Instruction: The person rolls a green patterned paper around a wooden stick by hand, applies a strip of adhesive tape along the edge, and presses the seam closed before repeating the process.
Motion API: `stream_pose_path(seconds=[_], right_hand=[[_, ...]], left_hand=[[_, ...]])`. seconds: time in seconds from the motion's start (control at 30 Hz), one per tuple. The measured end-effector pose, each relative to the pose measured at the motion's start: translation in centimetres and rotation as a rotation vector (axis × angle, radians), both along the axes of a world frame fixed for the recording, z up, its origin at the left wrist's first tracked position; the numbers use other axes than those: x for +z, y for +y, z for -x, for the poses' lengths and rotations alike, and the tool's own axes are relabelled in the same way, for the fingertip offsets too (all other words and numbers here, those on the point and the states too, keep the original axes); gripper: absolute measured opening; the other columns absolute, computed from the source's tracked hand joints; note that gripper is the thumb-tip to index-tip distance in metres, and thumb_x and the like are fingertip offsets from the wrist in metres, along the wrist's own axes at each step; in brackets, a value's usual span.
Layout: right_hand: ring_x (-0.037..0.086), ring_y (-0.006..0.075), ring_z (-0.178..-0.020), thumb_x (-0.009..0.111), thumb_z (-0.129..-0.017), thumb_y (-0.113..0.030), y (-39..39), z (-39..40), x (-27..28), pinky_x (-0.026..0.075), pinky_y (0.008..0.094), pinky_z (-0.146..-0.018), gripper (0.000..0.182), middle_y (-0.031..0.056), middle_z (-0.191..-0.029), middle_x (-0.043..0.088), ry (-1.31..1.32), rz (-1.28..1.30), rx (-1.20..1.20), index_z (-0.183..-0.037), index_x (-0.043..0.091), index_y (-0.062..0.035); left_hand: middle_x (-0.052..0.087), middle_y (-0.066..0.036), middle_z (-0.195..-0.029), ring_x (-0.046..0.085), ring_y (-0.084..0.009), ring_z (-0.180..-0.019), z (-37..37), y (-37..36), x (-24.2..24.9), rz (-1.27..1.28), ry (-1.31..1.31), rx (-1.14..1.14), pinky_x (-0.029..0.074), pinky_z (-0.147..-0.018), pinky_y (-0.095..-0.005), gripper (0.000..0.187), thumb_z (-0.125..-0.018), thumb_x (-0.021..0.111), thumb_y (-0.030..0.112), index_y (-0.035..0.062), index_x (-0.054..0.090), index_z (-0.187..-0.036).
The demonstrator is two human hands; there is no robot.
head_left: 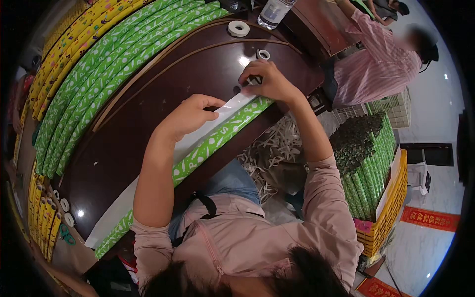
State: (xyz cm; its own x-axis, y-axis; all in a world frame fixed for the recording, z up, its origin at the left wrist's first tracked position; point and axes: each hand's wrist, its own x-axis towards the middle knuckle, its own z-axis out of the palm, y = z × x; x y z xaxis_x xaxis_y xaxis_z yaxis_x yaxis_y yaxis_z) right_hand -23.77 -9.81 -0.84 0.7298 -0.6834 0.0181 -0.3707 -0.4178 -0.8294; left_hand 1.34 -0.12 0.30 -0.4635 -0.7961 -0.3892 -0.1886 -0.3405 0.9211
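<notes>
A long sheet of green patterned paper (215, 139) with a white underside lies partly rolled along the near edge of the dark table. On its white strip rests my left hand (195, 115), thumb and fingertips pressing the edge, so it is closed on the paper. At the sheet's far right end, my right hand (267, 81) is pinched, with a small dark object partly hidden between its fingers and the paper end beneath. Just beyond the right hand stands a small white tape roll (263, 54).
Green rolls (118, 64) and yellow rolls (84, 37) lie at the back left. A larger tape roll (238, 28) and a bottle (274, 12) are at the back. Right of the table are a yellow crate (391, 203) with green rolls and a person in a striped shirt (376, 62).
</notes>
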Motion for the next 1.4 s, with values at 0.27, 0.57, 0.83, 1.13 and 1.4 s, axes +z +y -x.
stream_pose_path(seconds=[0.27,0.57,0.83,1.13,1.4], right_hand=[[0.059,0.0239,-0.078,0.076,-0.069,-0.002,6.5,-2.7,1.8,0.051,0.0365,-0.067,0.023,0.0045,-0.086,0.061,0.031,0.732,-0.036,-0.088,0.067,-0.0086],[0.058,0.0218,-0.078,0.076,-0.070,-0.006,6.3,-3.0,2.0,0.049,0.0340,-0.067,0.024,0.0021,-0.088,0.061,0.047,0.851,0.078,-0.093,0.070,-0.0103],[0.056,0.0195,-0.100,0.077,-0.072,-0.009,4.9,-3.0,1.8,0.036,0.0359,-0.086,0.021,-0.0041,-0.091,0.065,0.089,0.623,0.114,-0.092,0.072,-0.0142],[0.056,0.0199,-0.103,0.077,-0.073,-0.010,5.4,-2.9,1.7,0.037,0.0371,-0.090,0.021,-0.0034,-0.103,0.066,0.032,0.711,0.019,-0.092,0.072,-0.0146],[0.056,0.0203,-0.105,0.078,-0.069,-0.013,5.5,-2.7,2.1,0.039,0.0372,-0.090,0.020,-0.0038,-0.104,0.065,0.089,0.851,0.114,-0.089,0.074,-0.0148]], left_hand=[[0.071,-0.008,-0.097,0.064,-0.0107,-0.084,0.4,-0.1,-0.3,0.033,-0.045,0.079,0.050,-0.076,-0.0240,0.033,-0.082,0.059,-0.001,-0.0065,0.068,-0.113],[0.070,-0.008,-0.099,0.063,-0.0114,-0.089,0.5,-0.1,-1.6,0.071,-0.120,0.111,0.049,-0.079,-0.0239,0.034,-0.082,0.061,0.002,-0.0077,0.067,-0.113],[0.071,-0.007,-0.094,0.062,-0.0109,-0.084,0.2,0.0,0.0,0.064,-0.193,0.017,0.048,-0.076,-0.0246,0.036,-0.079,0.067,0.010,-0.0038,0.069,-0.112],[0.073,-0.013,-0.091,0.068,-0.0192,-0.088,1.3,0.6,0.1,0.316,-0.407,0.044,0.050,-0.083,-0.0306,0.031,-0.075,0.075,0.014,0.0003,0.072,-0.103],[0.073,-0.013,-0.091,0.068,-0.0177,-0.087,1.4,0.5,0.0,0.261,-0.355,0.065,0.051,-0.082,-0.0308,0.031,-0.074,0.075,0.009,-0.0025,0.072,-0.103]])
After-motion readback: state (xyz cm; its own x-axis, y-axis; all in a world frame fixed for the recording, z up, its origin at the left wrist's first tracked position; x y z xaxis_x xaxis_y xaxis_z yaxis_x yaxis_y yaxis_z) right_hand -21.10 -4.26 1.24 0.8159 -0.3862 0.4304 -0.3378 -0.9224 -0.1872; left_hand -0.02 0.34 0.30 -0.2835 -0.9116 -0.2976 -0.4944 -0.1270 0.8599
